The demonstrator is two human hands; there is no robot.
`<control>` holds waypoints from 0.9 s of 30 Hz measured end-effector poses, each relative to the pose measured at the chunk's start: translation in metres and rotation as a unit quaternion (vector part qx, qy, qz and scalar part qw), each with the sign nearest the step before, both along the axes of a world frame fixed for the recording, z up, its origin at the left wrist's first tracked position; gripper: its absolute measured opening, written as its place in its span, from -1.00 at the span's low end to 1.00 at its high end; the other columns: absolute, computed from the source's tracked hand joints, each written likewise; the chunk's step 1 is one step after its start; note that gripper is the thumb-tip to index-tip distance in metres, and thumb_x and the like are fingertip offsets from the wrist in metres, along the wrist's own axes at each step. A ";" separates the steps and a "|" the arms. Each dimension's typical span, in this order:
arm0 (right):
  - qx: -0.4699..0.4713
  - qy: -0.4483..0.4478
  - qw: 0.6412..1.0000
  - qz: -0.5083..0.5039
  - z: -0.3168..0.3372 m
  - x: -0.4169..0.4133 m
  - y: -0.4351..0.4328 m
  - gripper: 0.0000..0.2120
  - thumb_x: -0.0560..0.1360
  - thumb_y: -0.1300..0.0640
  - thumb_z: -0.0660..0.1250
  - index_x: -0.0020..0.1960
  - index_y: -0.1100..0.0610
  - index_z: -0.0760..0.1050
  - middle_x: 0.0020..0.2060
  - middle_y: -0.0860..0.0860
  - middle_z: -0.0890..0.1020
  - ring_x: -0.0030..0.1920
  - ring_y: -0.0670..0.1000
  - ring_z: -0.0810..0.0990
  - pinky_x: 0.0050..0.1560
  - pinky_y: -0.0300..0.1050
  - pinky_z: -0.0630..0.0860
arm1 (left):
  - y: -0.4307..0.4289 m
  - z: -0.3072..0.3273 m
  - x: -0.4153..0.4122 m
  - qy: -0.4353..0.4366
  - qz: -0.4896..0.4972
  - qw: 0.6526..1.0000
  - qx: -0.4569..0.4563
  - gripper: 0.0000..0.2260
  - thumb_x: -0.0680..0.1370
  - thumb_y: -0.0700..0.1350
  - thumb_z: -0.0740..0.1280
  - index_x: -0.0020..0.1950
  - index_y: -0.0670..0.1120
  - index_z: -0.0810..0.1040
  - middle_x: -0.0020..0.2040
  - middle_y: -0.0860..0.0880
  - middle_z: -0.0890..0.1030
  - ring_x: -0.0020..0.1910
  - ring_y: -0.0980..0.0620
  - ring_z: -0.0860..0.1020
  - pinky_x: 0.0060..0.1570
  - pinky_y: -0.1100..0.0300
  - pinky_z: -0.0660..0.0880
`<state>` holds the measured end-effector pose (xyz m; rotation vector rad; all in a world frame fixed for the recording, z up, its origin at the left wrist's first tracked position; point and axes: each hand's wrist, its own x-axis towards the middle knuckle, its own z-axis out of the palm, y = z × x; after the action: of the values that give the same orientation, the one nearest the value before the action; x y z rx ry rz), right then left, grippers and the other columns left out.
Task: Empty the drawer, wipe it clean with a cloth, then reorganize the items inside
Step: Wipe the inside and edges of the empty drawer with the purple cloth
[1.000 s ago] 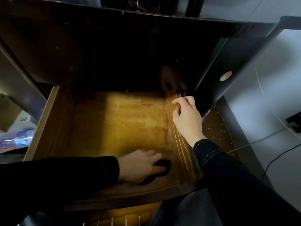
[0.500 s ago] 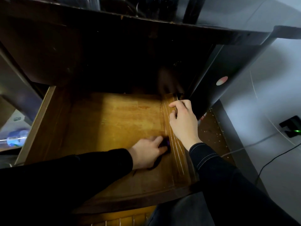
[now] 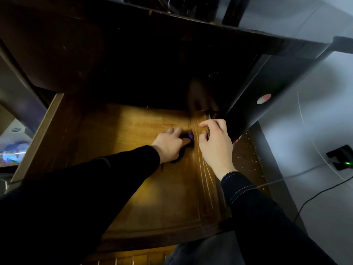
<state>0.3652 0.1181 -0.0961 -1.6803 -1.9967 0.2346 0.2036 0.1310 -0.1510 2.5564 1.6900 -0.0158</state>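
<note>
The wooden drawer (image 3: 133,188) stands pulled out under the dark desk, and its floor is bare. My left hand (image 3: 169,146) lies on the drawer floor near the back right. It holds a dark purple cloth (image 3: 190,135), which peeks out between its fingers and thumb, against the wood. The cloth touches the base of the drawer's right side wall (image 3: 206,184). My right hand (image 3: 215,146) grips the top edge of that wall, fingers curled over it, just right of the cloth. The back of the drawer is lost in shadow.
The dark desk top (image 3: 133,54) overhangs the drawer's back half. A speckled floor (image 3: 248,159), a power strip with a green light (image 3: 342,159) and cables (image 3: 315,196) lie to the right. A blurred blue object (image 3: 13,152) sits at far left.
My left hand has slid the cloth from the drawer's front right corner towards the back, along the right wall. My right hand has kept its hold on the wall.
</note>
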 end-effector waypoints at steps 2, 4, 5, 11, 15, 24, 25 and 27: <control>-0.002 -0.002 1.000 -0.003 0.000 0.000 0.000 -0.82 0.61 0.14 0.27 0.20 0.02 0.51 0.23 -0.03 0.41 -0.25 -0.06 0.55 -0.34 -0.33 0.34 | 0.004 0.001 0.010 0.000 0.027 1.000 -0.007 -0.53 0.59 -0.05 0.24 0.51 0.07 0.35 0.29 -0.14 0.37 0.18 -0.19 0.42 0.03 -0.03 0.56; -0.002 -0.002 1.000 -0.001 0.001 -0.001 -0.001 -0.81 0.60 0.14 0.27 0.21 0.02 0.51 0.23 -0.03 0.42 -0.25 -0.06 0.56 -0.33 -0.32 0.35 | -0.009 -0.001 0.013 0.001 0.001 1.000 -0.009 -0.54 0.58 -0.05 0.25 0.50 0.03 0.36 0.29 -0.15 0.37 0.15 -0.19 0.43 0.02 -0.04 0.57; -0.001 -0.002 1.000 0.002 0.002 -0.001 -0.001 -0.80 0.60 0.15 0.27 0.21 0.02 0.51 0.23 -0.02 0.42 -0.25 -0.06 0.55 -0.33 -0.31 0.35 | -0.020 -0.002 0.011 -0.001 -0.027 1.000 -0.008 -0.54 0.59 -0.04 0.25 0.50 0.03 0.35 0.29 -0.16 0.37 0.14 -0.18 0.43 0.01 -0.04 0.57; -0.004 0.004 1.000 -0.006 0.002 -0.001 -0.001 -0.80 0.60 0.17 0.26 0.21 0.03 0.51 0.24 -0.02 0.42 -0.32 -0.08 0.52 -0.28 -0.20 0.41 | -0.107 -0.006 -0.007 0.000 -0.326 0.944 -0.061 -0.51 0.56 -0.07 0.27 0.50 0.07 0.33 0.22 -0.12 0.37 0.09 -0.13 0.43 -0.19 0.05 0.50; -0.003 0.007 1.000 -0.001 0.001 -0.002 0.000 -0.80 0.60 0.18 0.28 0.21 0.03 0.51 0.25 -0.02 0.41 -0.31 -0.10 0.53 -0.27 -0.27 0.44 | -0.113 -0.001 -0.002 0.011 -0.382 0.918 -0.105 -0.41 0.53 -0.09 0.38 0.54 0.09 0.30 0.22 -0.09 0.33 0.09 -0.09 0.38 -0.22 0.11 0.30; -0.004 0.017 1.000 0.002 -0.002 -0.001 0.002 -0.80 0.60 0.17 0.28 0.20 0.02 0.52 0.24 -0.03 0.42 -0.28 -0.11 0.53 -0.30 -0.35 0.37 | -0.119 0.008 -0.059 0.017 -0.398 0.904 -0.155 -0.51 0.59 -0.09 0.28 0.52 0.10 0.34 0.17 -0.09 0.38 0.09 -0.11 0.40 -0.17 0.05 0.42; -0.004 0.017 1.000 0.001 -0.002 -0.001 0.003 -0.80 0.60 0.17 0.28 0.20 0.02 0.52 0.24 -0.02 0.42 -0.27 -0.10 0.54 -0.29 -0.34 0.39 | -0.120 0.008 -0.064 0.023 -0.398 0.903 -0.156 -0.50 0.59 -0.09 0.27 0.53 0.11 0.32 0.16 -0.09 0.38 0.09 -0.12 0.39 -0.17 0.03 0.43; -0.004 0.016 1.000 -0.001 -0.003 -0.001 0.003 -0.80 0.60 0.17 0.28 0.20 0.02 0.51 0.24 -0.02 0.42 -0.26 -0.08 0.55 -0.30 -0.32 0.38 | -0.124 0.006 -0.059 0.031 -0.403 0.904 -0.140 -0.50 0.60 -0.09 0.26 0.54 0.11 0.29 0.17 -0.08 0.38 0.09 -0.11 0.40 -0.15 0.00 0.47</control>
<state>0.3639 0.1213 -0.0987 -1.6729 -1.9717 0.2670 0.1443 0.0073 -0.1448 2.8139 0.4704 -0.3574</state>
